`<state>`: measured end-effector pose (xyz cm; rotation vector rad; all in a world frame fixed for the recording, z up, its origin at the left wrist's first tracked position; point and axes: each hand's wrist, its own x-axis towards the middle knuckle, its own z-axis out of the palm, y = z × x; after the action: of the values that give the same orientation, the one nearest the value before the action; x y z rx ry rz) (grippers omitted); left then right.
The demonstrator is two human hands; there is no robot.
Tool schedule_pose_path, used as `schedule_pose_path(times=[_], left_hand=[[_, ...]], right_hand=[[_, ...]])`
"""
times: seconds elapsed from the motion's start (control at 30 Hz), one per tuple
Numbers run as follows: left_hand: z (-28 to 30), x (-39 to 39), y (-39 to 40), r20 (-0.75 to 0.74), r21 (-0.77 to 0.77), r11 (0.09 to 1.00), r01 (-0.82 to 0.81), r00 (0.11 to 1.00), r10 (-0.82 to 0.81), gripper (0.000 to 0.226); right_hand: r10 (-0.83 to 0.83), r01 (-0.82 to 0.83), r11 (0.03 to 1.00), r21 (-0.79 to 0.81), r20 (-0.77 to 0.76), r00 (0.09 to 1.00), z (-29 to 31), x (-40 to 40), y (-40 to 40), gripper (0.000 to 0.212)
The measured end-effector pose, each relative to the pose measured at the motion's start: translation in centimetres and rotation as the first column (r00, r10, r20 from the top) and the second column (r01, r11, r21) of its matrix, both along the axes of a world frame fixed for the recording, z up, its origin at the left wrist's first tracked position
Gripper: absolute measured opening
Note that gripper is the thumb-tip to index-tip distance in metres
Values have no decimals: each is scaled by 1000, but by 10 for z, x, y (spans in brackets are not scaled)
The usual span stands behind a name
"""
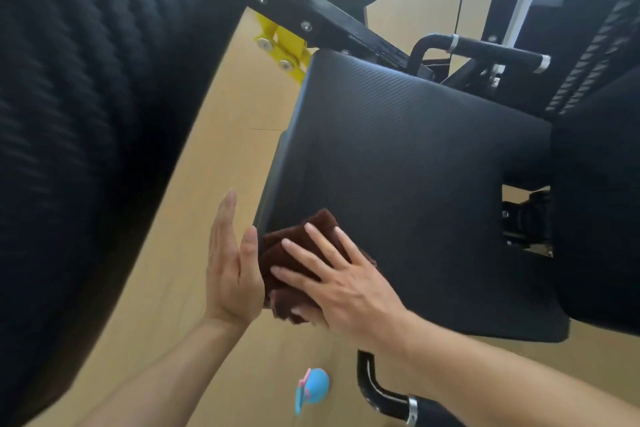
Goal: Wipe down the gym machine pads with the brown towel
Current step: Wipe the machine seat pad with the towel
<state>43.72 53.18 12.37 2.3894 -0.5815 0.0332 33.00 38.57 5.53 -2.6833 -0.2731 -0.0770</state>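
A folded brown towel (pixel 289 253) lies on the near left corner of a black textured seat pad (pixel 415 166). My right hand (pixel 343 281) presses flat on the towel with fingers spread and straight. My left hand (pixel 230 267) stands edge-on just left of the pad, palm facing the pad's side, fingers straight, its thumb touching the towel's left edge. A large black ribbed roller pad (pixel 86 114) fills the left of the view, close to the camera.
Black and yellow machine frame (pixel 287 42) rises behind the seat. A black handle bar (pixel 485 45) crosses at the back right; another curved handle (pixel 377 392) sits below the seat. A blue and pink object (pixel 311 388) lies on the tan floor (pixel 221 156).
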Motion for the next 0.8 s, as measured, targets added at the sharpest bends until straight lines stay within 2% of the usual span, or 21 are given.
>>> schedule_pose_path(times=[0.13, 0.3, 0.4, 0.47, 0.53, 0.63, 0.8], left_hand=[[-9, -1, -3, 20, -11, 999, -50, 999, 50, 65], [-21, -1, -23, 115, 193, 981, 38, 991, -61, 62], [-33, -3, -28, 104, 225, 974, 2, 994, -26, 62], [-37, -5, -29, 152, 235, 972, 12, 987, -49, 61], [-39, -5, -29, 175, 247, 969, 29, 982, -74, 60], [-38, -4, -30, 201, 260, 965, 37, 975, -92, 59], [-37, -4, -27, 239, 270, 962, 39, 965, -106, 57]], right_hand=[[-179, 180, 984, 12, -49, 983, 18, 59, -11, 60], [-351, 351, 936, -22, -113, 930, 28, 137, -78, 60], [-530, 548, 836, 12, -237, 814, 27, 168, -119, 58], [-586, 609, 793, 15, -253, 770, 24, 175, -129, 57], [-549, 565, 823, 54, -177, 817, 21, 166, -129, 54], [-409, 413, 905, 105, -62, 910, 18, 134, -118, 46], [-245, 246, 964, 105, -19, 969, 11, 49, -87, 46]])
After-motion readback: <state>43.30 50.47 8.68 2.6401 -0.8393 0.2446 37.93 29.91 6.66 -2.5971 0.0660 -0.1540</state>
